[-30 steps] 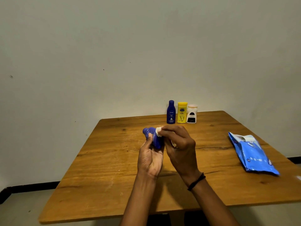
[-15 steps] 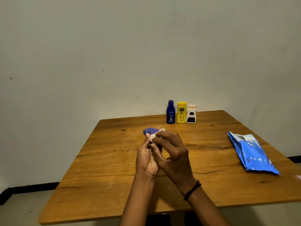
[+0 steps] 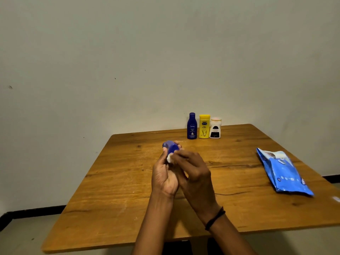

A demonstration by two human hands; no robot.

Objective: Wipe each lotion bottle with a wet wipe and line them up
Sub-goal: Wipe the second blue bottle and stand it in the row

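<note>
We hold the small blue lotion bottle above the middle of the bench, our left grip curled round its lower body. Our right grip pinches a wet wipe against the bottle's side. At the far edge a Nivea bottle, a yellow bottle and a white bottle stand side by side, and a blue wipes pack lies far right.
</note>
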